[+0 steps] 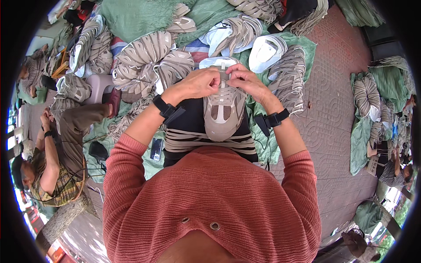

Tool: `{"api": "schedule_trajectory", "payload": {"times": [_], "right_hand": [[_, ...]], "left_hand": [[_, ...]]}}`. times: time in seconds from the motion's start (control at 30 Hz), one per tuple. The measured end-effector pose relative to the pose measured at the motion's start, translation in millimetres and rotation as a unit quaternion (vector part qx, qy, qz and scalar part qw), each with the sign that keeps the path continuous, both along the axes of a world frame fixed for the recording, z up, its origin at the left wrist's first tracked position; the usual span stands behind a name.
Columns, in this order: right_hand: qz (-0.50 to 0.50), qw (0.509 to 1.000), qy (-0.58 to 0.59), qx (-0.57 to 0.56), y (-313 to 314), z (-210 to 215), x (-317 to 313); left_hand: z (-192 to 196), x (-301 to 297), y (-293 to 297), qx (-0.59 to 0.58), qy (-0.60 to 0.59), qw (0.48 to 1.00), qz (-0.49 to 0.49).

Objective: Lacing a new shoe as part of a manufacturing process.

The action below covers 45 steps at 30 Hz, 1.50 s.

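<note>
Both hands pinch the laces at the top of a shoe: the left hand (199, 83) and right hand (245, 79) meet there, fingertips closed on the lace. The shoe (222, 111) is beige-grey with brown mesh panels, resting toe-down on the person's lap. Heaps of similar shoes (144, 57) lie beyond on green sheeting (131, 17).

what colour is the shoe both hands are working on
The shoe is beige-grey with darker brownish mesh panels, seen in the head view.
</note>
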State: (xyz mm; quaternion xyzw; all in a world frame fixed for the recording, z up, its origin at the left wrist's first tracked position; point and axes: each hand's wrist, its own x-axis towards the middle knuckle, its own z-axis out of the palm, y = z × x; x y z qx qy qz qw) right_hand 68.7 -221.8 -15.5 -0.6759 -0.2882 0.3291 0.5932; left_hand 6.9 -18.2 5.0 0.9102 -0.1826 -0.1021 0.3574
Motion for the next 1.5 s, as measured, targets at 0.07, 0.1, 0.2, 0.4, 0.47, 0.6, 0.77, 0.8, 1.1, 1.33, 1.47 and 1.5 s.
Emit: {"api": "schedule_trajectory", "payload": {"times": [0.07, 0.1, 0.2, 0.4, 0.47, 0.6, 0.77, 0.8, 1.1, 1.33, 1.47, 1.5], "right_hand": [[-0.059, 0.996, 0.068, -0.025, 2, 1, -3], [-0.063, 0.995, 0.068, -0.024, 3, -1, -3], [-0.094, 0.989, 0.114, 0.015, 4, -6, -4], [-0.084, 0.992, 0.092, 0.025, 2, -9, -2], [-0.073, 0.996, 0.052, 0.01, 3, -9, -3], [-0.078, 0.996, 0.045, 0.018, 4, -11, -5], [-0.075, 0.996, -0.04, 0.031, -1, -19, -8], [-0.072, 0.996, -0.04, 0.032, -1, -17, -9], [-0.231, 0.938, 0.243, 0.09, 11, -15, -12], [-0.369, 0.891, 0.252, 0.074, 28, -21, -7], [-0.392, 0.883, 0.254, 0.048, 29, -26, -3], [-0.392, 0.883, 0.254, 0.048, 27, -28, -4]], "left_hand": [[1, -2, 1, -0.002, -0.009, 1.0, -0.009], [0, -4, 1, -0.023, -0.028, 0.999, 0.009], [-2, -15, -3, -0.039, -0.049, 0.997, 0.051], [-12, -21, -26, 0.086, -0.141, 0.98, 0.107], [-19, -20, -28, 0.107, -0.187, 0.97, 0.113], [-20, -20, -30, 0.091, -0.215, 0.964, 0.126], [-15, -11, -13, 0.009, -0.072, 0.995, 0.075], [-12, -7, -3, -0.055, 0.082, 0.994, 0.038], [-11, -1, -20, 0.036, -0.027, 0.987, 0.155], [-10, 1, -7, -0.058, -0.004, 0.98, 0.192], [0, -12, -2, -0.019, -0.031, 0.99, 0.136], [4, -17, -1, 0.026, -0.047, 0.992, 0.11]]}}
